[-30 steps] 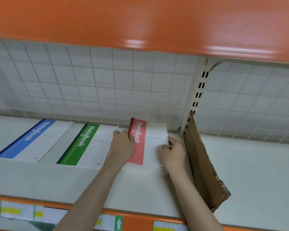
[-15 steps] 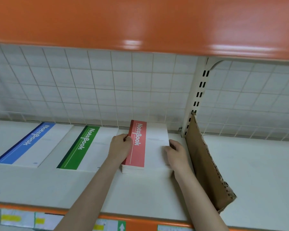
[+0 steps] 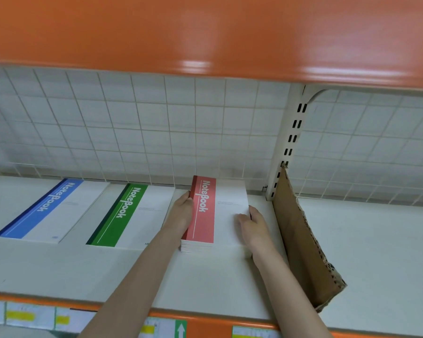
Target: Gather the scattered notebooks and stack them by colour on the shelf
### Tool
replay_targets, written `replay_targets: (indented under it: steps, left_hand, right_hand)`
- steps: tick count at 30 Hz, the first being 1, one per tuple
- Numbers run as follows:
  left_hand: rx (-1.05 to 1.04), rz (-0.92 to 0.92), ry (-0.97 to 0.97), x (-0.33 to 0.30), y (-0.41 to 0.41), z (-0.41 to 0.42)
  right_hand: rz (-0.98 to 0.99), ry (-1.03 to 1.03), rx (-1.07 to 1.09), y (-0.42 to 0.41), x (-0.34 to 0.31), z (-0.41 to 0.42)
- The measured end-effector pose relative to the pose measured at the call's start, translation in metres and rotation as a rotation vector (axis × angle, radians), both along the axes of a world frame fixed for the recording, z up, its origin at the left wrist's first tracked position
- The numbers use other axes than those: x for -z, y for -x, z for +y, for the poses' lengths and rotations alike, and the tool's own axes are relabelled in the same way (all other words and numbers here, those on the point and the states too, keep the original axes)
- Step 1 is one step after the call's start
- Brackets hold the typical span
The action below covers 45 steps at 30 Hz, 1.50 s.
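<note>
- The shelf [image 3: 230, 284] is a pale, flat board with an orange front lip carrying price labels; a second orange shelf [image 3: 205, 32] hangs overhead across the whole top of the view.
- A white wire grid [image 3: 156, 132] backs the shelf, and a cream slotted upright [image 3: 287, 147] stands right of centre.
- A brown cardboard divider [image 3: 300, 240] stands on edge just right of the red pile, running from the upright toward the front lip, its near end ragged.
- The blue notebook [image 3: 51, 211] lies flat at the left, its coloured spine band to the left and its white cover to the right.
- The green notebook [image 3: 130, 215] lies flat just beside the blue one, on its right, angled the same way.
- The red notebook stack [image 3: 208, 213] sits between the green notebook and the cardboard divider, several copies deep, page edges showing at the near end; its far end reaches close to the wire grid.
- The left hand [image 3: 181, 213] lies along the stack's left, spine side, fingers curved against the red edge, between the stack and the green notebook.
- The right hand [image 3: 253, 223] grips the stack's right edge, thumb on the white cover and fingers curled down the side.
- Both hands thus bracket the red pile, which rests on the shelf between them.
</note>
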<state>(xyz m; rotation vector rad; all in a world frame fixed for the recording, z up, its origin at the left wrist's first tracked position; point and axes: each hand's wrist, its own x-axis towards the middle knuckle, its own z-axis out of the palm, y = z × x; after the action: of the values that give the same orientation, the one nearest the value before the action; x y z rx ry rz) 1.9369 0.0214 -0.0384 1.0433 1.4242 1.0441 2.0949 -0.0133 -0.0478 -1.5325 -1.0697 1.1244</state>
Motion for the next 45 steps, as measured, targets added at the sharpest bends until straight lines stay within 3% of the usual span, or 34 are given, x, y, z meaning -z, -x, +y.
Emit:
replay_targets:
  steps: [7,15,19,26,33,40,45]
  left_hand:
    - [0.061,0.028,-0.028,-0.005,0.009,-0.007]
    - [0.602,0.35,-0.073,-0.035,0.029,-0.034]
    - [0.611,0.555,-0.037,-0.037,0.023,-0.04]
    - [0.63,0.833,-0.013,-0.034,0.02,-0.038]
    - [0.561,0.821,0.0,-0.03,0.02,-0.036]
    - [0.587,0.827,0.006,-0.033,0.022,-0.041]
    - [0.608,0.76,-0.034,-0.039,0.021,-0.053]
  right_hand:
    - [-0.286,-0.016,-0.08,-0.006,0.003,0.0]
    - [-0.435,0.026,-0.428,-0.011,-0.015,-0.01]
    - [-0.616,0.151,-0.474,-0.01,-0.023,-0.011]
    - [-0.762,0.149,-0.436,-0.009,-0.028,-0.006]
    - [-0.844,0.135,-0.442,-0.009,-0.03,-0.006]
    - [-0.786,0.151,-0.469,-0.01,-0.03,-0.007]
    - [-0.817,0.024,-0.433,-0.007,-0.032,-0.011]
